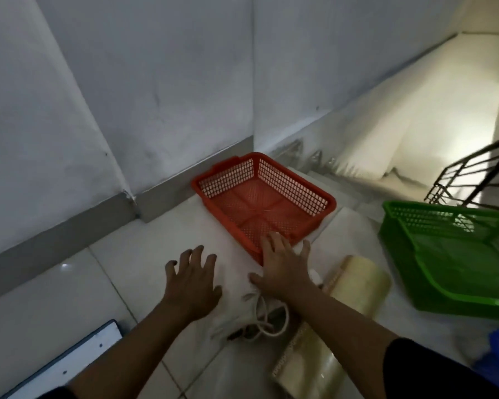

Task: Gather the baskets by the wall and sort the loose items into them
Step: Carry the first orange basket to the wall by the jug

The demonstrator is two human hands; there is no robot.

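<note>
on the tiled floor (69,286) beside the grey wall (144,90), we reach both hands toward an orange basket (264,201) that sits against the skirting at the wall's corner. our right hand (283,264) lies with fingers spread, its fingertips (267,240) on the basket's near rim. our left hand (192,279) hovers just left of that near corner, fingers spread and holding nothing, apart from the basket. a green basket (455,254) lies to the right, well apart from both hands, near the black stair railing (473,174). under our right forearm lie a coiled white cable (267,318) and two rolls of clear tape (360,283). a white board (69,361) edges the floor at lower left.
</note>
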